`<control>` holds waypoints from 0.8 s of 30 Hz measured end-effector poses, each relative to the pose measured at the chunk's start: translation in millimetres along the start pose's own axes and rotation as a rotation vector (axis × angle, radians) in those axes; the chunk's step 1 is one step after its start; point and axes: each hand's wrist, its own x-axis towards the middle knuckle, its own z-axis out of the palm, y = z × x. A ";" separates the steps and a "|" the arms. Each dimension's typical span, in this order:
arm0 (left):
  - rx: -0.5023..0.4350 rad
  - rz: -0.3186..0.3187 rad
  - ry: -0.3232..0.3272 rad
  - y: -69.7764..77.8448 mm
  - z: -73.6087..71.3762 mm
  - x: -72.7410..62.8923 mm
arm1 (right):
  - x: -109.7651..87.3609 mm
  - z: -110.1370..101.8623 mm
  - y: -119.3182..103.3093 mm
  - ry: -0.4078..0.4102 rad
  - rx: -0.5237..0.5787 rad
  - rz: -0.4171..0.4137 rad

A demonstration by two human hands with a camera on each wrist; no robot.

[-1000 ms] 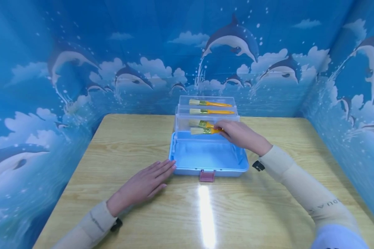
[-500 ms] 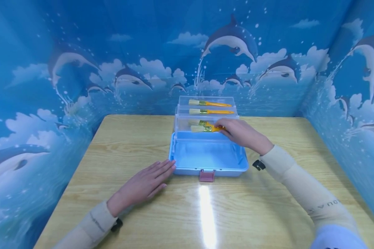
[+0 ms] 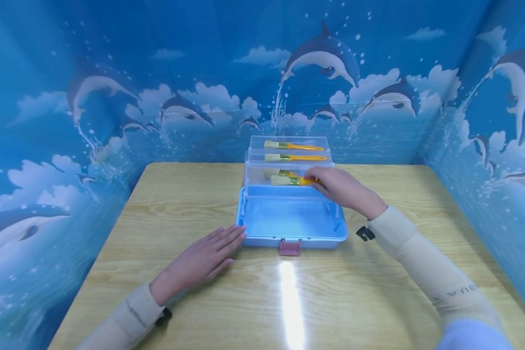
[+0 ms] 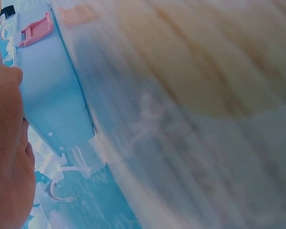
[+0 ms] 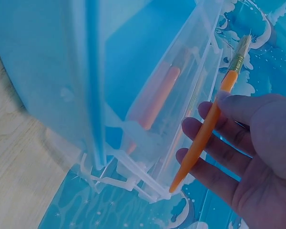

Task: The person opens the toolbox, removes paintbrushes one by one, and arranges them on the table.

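With your right hand [image 3: 345,192] you pinch one orange-handled brush [image 5: 198,143] between the thumb and the fingers; this brush is above the far part of the blue box [image 3: 295,218], at the lowest of its clear trays [image 3: 254,172], with the bristles toward the left side of the box. Whether it touches this tray, I cannot tell. Behind it, in the lowest tray, you have a second brush [image 3: 284,173], partly hidden. Higher, at the back of the box, the middle tray carries a third brush [image 3: 306,157] and the top tray a fourth brush [image 3: 304,146]. Your left hand [image 3: 205,253] holds nothing: its fingers are straight, and the fingertips rest at the near left corner of the box. The box stands on the wooden surface [image 3: 179,209], its pink latch [image 3: 290,248] at the middle of the near side. Behind the box is a blue dolphin backdrop [image 3: 201,48].
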 end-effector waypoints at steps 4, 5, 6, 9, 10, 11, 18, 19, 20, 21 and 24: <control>-0.002 -0.001 0.004 0.1 -0.2 -0.5 | -2.2 0.0 1.3 -0.001 0.001 0.022; -0.003 -0.002 0.004 0.1 -0.1 -0.5 | -2.7 0.1 1.9 0.000 0.000 0.025; -0.005 -0.002 0.002 0.1 0.1 -0.5 | -3.2 0.4 2.4 0.002 0.000 0.027; -0.007 -0.005 -0.006 0.0 0.1 -0.6 | -4.9 1.0 4.0 0.013 0.004 0.031; -0.009 -0.006 -0.007 0.0 -0.1 -0.7 | -5.6 1.2 4.4 0.016 0.008 0.031; -0.010 -0.008 -0.009 0.0 -0.1 -0.8 | -6.3 1.3 4.6 0.020 0.012 0.032; -0.001 -0.006 0.005 -0.6 1.6 -1.5 | -13.5 -0.3 5.0 0.046 0.029 0.052; -0.001 -0.007 0.009 -0.6 2.0 -1.5 | -14.7 -0.3 5.6 0.049 0.030 0.058; 0.002 -0.005 0.014 -0.8 2.4 -1.5 | -15.9 -0.2 6.3 0.051 0.030 0.062; 0.006 -0.007 0.014 -0.9 2.7 -1.5 | -17.1 0.0 7.2 0.054 0.030 0.066; 0.009 -0.012 0.009 -1.4 3.3 -1.4 | -20.4 0.5 9.7 0.063 0.033 0.077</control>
